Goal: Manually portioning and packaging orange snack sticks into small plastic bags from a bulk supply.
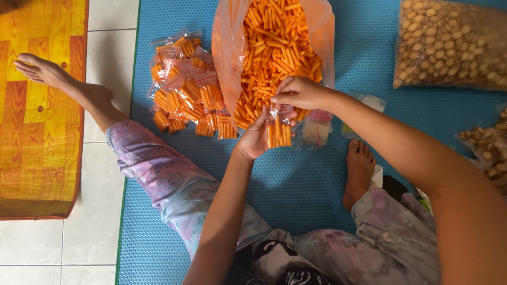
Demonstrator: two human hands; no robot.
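Snack pouch (278, 132) rests in left hand (254, 140); right hand (298, 94) fingers pinch its top.

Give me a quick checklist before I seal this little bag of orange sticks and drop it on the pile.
1. Left hand supports the small bag from below: ok.
2. Right hand pinches the bag's top: ok.
3. Sticks sit below the zip strip: ok, as far as visible.
4. Zip strip pressed shut: cannot tell.
5. Pile of filled bags within reach on the blue mat: ok.
6. Empty bags close by: ok.
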